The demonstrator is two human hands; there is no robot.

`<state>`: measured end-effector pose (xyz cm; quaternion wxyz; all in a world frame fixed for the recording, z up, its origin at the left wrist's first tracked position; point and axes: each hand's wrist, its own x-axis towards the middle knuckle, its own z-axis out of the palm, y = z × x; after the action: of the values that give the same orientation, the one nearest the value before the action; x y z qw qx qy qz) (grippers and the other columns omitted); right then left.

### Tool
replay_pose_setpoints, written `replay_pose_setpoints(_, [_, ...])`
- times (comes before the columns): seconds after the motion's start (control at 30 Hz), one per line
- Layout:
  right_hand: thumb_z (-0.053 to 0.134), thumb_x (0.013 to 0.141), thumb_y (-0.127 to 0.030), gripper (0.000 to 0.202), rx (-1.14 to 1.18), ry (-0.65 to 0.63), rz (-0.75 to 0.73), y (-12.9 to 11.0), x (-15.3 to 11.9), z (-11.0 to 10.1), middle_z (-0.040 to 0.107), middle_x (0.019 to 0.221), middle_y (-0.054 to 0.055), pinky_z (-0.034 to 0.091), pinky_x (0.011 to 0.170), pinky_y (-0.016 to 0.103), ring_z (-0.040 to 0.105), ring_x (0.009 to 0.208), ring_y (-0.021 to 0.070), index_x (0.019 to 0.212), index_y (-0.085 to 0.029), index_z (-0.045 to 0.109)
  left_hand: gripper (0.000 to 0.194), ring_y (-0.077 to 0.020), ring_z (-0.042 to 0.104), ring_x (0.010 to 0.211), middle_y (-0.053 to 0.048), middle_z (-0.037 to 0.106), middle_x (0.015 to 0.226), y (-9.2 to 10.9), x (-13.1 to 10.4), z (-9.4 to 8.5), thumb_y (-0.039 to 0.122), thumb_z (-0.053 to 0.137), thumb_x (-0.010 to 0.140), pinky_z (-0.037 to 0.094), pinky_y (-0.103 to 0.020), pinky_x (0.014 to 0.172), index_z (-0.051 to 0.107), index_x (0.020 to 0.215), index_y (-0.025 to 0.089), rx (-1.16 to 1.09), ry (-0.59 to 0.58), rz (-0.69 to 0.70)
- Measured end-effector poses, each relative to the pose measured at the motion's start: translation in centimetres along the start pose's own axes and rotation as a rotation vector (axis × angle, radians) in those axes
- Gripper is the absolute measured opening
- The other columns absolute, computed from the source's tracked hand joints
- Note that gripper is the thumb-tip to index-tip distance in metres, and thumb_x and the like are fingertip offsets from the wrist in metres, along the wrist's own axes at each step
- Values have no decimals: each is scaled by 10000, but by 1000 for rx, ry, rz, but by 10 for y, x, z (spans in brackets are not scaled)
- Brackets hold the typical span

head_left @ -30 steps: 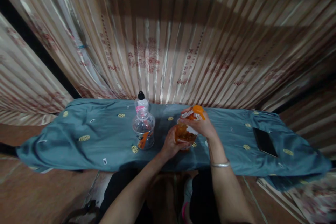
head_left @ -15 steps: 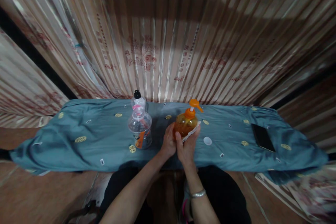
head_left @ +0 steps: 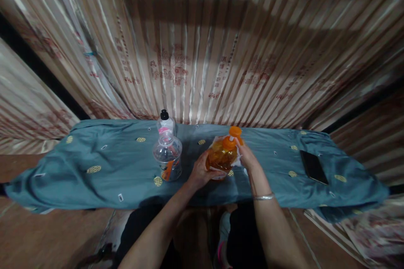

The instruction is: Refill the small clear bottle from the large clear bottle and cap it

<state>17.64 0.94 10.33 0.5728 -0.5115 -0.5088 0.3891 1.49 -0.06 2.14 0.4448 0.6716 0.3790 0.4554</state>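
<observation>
An amber, see-through pump bottle (head_left: 220, 156) with an orange pump head (head_left: 235, 131) is tilted over the cloth-covered bench. My left hand (head_left: 202, 171) is closed round its lower left side. My right hand (head_left: 248, 156) is at the bottle's neck, its fingers closed on a crumpled white wipe (head_left: 236, 161) pressed to the right side. Whether it is cloth or tissue I cannot tell. To the left stands a clear, open plastic bottle (head_left: 167, 155) with an orange label. Behind that is a clear bottle with a black cap (head_left: 164, 114).
A blue-green cloth with pineapple prints (head_left: 110, 147) covers the narrow bench. A black phone (head_left: 314, 167) lies at its right. The white disc near my right wrist is mostly hidden. Pleated curtains (head_left: 195, 50) hang right behind the bench.
My right hand has moved from under the bottle up to its neck, with the white wipe. The bottle has turned and tips more, its pump head slightly lower. My left hand keeps hold.
</observation>
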Motion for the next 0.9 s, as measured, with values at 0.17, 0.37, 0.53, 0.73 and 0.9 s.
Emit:
replay_pose_setpoints(0.17, [648, 713, -724, 552, 262, 114, 229, 19, -36, 0, 791, 880, 65, 598, 751, 401, 743, 805, 272, 882, -211, 763, 880, -309, 569, 1191, -104, 610, 1247, 0, 1, -6, 331, 929, 473, 407, -495, 1042, 523, 1242, 199, 51, 52, 1])
replay_pose_setpoints(0.37, [656, 788, -614, 509, 305, 295, 159, 34, -78, 10, 743, 1152, 43, 523, 983, 416, 675, 1104, 259, 1129, -240, 708, 633, -263, 605, 1017, -44, 609, 1059, -5, 2, -9, 235, 865, 548, 471, -468, 926, 551, 1097, 212, 117, 142, 13])
replay_pose_setpoints(0.53, [609, 812, -624, 521, 172, 390, 159, 40, -89, 21, 735, 1155, 73, 488, 1034, 436, 618, 1198, 273, 1134, -227, 708, 562, -269, 593, 1032, -56, 598, 1066, -9, -7, -9, 242, 823, 624, 491, -467, 906, 541, 1109, 218, 144, 176, 57])
replay_pose_setpoints(0.73, [690, 721, -621, 465, 280, 198, 139, 13, -45, 11, 776, 983, 43, 546, 906, 412, 699, 1008, 272, 982, -240, 746, 737, -326, 505, 1243, -129, 532, 1277, -16, -22, 2, 275, 798, 663, 439, -540, 1017, 452, 1311, 211, 154, 151, 94])
replay_pose_setpoints(0.9, [632, 733, -642, 447, 36, 151, -1, 8, -1, 14, 758, 782, 33, 564, 774, 421, 701, 873, 281, 892, -242, 754, 1032, -358, 404, 1345, -168, 420, 1435, -15, -29, 16, 274, 849, 604, 305, -592, 1122, 271, 1456, 213, 222, 146, 121])
